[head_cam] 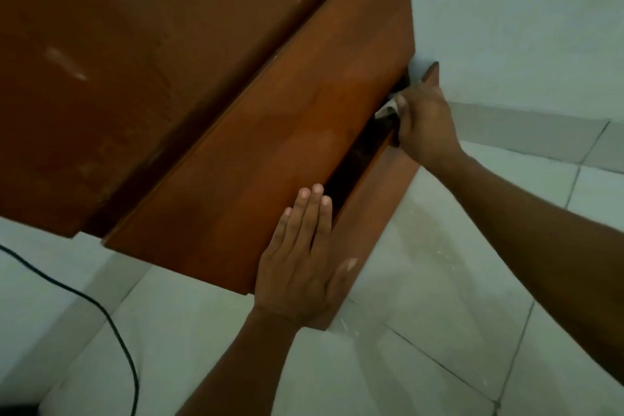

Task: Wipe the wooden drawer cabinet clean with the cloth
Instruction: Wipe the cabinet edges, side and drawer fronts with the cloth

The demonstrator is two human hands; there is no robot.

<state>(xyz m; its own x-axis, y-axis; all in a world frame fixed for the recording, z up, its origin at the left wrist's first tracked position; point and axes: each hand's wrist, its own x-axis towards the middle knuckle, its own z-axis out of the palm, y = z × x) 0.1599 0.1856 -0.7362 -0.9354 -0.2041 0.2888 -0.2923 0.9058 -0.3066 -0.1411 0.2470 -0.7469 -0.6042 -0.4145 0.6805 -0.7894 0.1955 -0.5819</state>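
- We look down on the brown wooden cabinet (141, 54), which stands against a pale wall (506, 10) on a light tiled floor (422, 331).
- One drawer (236, 186) is pulled partly out; a dark gap (358, 159) runs along its length.
- Our left hand (300, 267) lies flat and open, fingers together, palm pressed on the drawer near its lower corner, gripping nothing.
- Our right hand (422, 125) is curled closed around a small white cloth (387, 110), held at the far end of the gap, close to the wall.
- The cloth touches the inner edge of the gap; most of it is hidden by the fingers.
- The two hands are well apart, at opposite ends of the gap.
- Room to move: the wall closes off the far end; bare floor lies open to the right.
- A black cable (111, 324) trails across the floor at lower left, clear of both hands.
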